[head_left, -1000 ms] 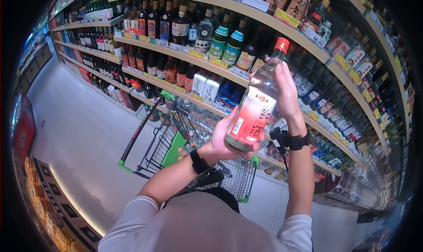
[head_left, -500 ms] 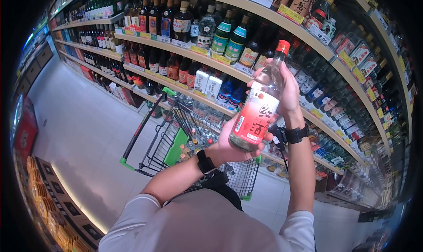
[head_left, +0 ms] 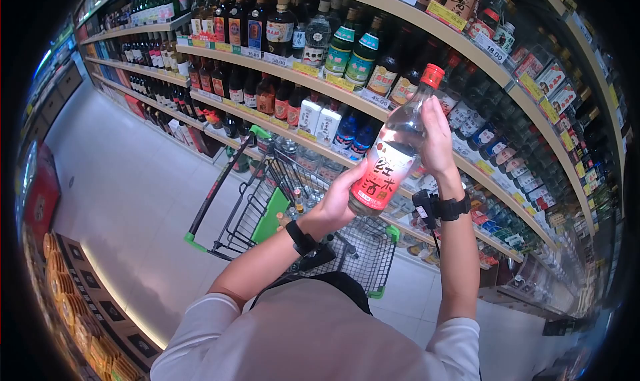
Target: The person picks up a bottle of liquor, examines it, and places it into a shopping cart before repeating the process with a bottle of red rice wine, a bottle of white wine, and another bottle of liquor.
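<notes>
Nearest: left hand (head_left: 339, 202) at bottle's seven o'clock, thumb along the side, palm at the base; its other fingers hidden behind the glass. Right hand (head_left: 437, 138) at three o'clock, visible fingers together, pressed to the shoulder. Clear bottle (head_left: 392, 154) clamped between both, tilted, red cap (head_left: 433, 76) toward one o'clock, red-and-white label showing. Black bands on both wrists. Beyond, at the bottle's eight o'clock, wire cart (head_left: 269, 216) with green corners, bottles inside. Farthest: stocked shelves (head_left: 333, 86) curving from ten round to three o'clock in view.
</notes>
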`<state>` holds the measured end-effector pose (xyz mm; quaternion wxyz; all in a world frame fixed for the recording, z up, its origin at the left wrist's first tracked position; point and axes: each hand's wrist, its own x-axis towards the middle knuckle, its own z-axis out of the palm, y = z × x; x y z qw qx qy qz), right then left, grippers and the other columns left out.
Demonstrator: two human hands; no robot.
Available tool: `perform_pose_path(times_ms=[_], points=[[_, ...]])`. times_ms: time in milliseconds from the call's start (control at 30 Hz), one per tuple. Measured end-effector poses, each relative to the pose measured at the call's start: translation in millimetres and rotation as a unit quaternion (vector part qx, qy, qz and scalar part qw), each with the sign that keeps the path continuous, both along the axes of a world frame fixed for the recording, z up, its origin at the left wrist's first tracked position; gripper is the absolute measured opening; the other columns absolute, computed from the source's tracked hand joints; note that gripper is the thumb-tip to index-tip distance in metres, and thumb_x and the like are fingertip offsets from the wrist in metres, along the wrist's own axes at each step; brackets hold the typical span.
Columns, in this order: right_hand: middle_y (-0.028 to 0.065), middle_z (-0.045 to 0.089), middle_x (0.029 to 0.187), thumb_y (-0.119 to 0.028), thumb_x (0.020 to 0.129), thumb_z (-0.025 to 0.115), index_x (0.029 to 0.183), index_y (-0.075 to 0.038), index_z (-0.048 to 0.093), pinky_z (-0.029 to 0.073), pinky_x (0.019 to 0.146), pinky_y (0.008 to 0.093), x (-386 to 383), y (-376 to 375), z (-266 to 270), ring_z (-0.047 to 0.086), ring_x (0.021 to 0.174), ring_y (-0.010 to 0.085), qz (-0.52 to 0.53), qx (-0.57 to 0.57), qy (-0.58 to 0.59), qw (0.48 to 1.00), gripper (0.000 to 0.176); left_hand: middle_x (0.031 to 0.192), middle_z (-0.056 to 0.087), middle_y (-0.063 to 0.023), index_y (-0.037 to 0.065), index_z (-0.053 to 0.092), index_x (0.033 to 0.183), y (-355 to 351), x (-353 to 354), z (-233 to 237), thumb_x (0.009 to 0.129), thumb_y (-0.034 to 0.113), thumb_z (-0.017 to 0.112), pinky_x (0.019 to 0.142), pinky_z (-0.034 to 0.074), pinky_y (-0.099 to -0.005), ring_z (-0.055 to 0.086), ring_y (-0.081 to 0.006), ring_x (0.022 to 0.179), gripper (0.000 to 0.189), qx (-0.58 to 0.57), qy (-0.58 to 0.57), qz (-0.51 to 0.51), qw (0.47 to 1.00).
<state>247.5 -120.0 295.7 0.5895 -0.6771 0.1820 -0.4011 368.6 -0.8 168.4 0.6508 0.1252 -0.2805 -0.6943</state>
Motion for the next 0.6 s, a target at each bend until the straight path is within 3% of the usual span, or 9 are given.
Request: perform_pose_path(times_ms=[100, 233, 400, 600], points=[[0.0166, 0.065, 0.105, -0.049, 0.105, 0.035, 0.130, -0.006, 0.044, 0.057, 0.079, 0.0382, -5, -7, -6, 0.068, 0.093, 0.0257, 0.016, 0.000, 0.021, 1.000, 0.050, 0.130, 0.058, -0.0187, -0.001, 0.038, 0.142, 5, -2, 0, 0.106, 0.037, 0.033, 0.098, 0.051, -0.0442, 0.062, -0.0296, 0.115, 0.052, 0.007, 0.018, -0.012, 1.000], [0.0164, 0.065, 0.107, -0.052, 0.104, 0.033, 0.131, -0.005, 0.044, 0.054, 0.084, 0.0430, -7, -11, -7, 0.066, 0.097, 0.0254, 0.038, -0.005, 0.031, 0.999, 0.055, 0.130, 0.057, -0.0119, 0.001, 0.041, 0.139, 8, -5, -2, 0.106, 0.028, 0.041, 0.102, 0.046, -0.0359, 0.058, -0.0194, 0.118, 0.043, -0.001, 0.039, 0.002, 0.999], [0.0124, 0.066, 0.105, -0.044, 0.107, 0.032, 0.128, 0.001, 0.053, 0.054, 0.090, 0.0417, -16, -23, 0, 0.067, 0.097, 0.0222, 0.032, -0.033, 0.031, 0.998, 0.053, 0.132, 0.055, -0.0141, 0.000, 0.040, 0.138, 11, -10, -1, 0.107, 0.022, 0.036, 0.107, 0.043, -0.0386, 0.055, -0.0217, 0.124, 0.039, 0.002, -0.023, 0.063, 0.998], [0.0096, 0.065, 0.100, -0.030, 0.107, 0.039, 0.131, 0.000, 0.051, 0.057, 0.086, 0.0408, -17, -26, 4, 0.068, 0.093, 0.0204, 0.011, -0.014, 0.004, 1.000, 0.040, 0.131, 0.055, -0.0130, 0.000, 0.041, 0.136, 14, -13, -1, 0.107, 0.022, 0.036, 0.106, 0.043, -0.0370, 0.055, -0.0203, 0.123, 0.037, 0.001, -0.055, 0.099, 0.994]])
